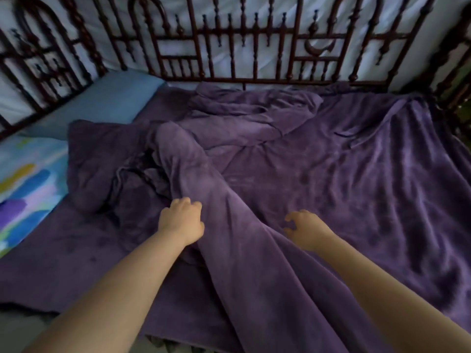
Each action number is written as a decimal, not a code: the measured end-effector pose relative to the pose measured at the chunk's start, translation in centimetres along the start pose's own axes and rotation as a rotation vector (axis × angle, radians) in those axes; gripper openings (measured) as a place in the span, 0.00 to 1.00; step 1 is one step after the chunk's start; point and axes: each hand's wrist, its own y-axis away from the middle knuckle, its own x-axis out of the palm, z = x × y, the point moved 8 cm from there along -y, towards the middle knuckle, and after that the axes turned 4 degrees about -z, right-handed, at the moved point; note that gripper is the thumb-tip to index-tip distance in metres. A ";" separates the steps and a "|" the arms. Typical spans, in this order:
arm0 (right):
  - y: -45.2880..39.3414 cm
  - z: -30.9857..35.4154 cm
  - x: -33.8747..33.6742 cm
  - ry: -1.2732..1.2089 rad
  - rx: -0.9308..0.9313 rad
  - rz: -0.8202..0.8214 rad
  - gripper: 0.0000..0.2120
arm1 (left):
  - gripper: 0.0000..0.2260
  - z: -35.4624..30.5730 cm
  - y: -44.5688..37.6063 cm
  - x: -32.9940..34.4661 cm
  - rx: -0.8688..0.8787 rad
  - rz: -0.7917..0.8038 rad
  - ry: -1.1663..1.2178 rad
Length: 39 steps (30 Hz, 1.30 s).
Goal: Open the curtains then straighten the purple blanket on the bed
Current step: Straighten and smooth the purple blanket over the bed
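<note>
1. The blanket [318, 169] covers most of the bed, flat but wrinkled on the right and bunched in loose folds toward the far middle, just below the headboard [229, 47].
2. A long raised ridge of the blanket runs from the near edge of the bed, between the two arms, up toward the crumpled heap at the middle left.
3. The left hand [182, 220] sits on the left flank of that ridge, fingers curled shut into the fabric, gripping a fold of the blanket.
4. The right hand [304, 229] is just beside the ridge on its right, fingers bent like a claw and spread apart, with thumb and forefinger not meeting; it is loosely open, and whether the fingertips touch the fabric cannot be told.
5. Both forearms are bare and reach in from the near bottom corners of the view.
6. To the left of the heap lies a purple pillow [99, 159], partly tucked against the folds.
7. Beyond it, against the headboard, lies a blue pillow [109, 100].
8. At the far left edge a sheet [28, 182] with bright blue, yellow and violet patches shows beside the blanket.
9. The headboard is dark, ornate turned work, and pale cloth [254, 24] shows through its bars.
10. The room is dim, so fine fabric detail is hard to read.
</note>
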 end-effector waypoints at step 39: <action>-16.9 43.6 20.5 0.048 -0.018 0.922 0.22 | 0.20 43.5 -24.3 -0.7 0.490 -0.473 0.058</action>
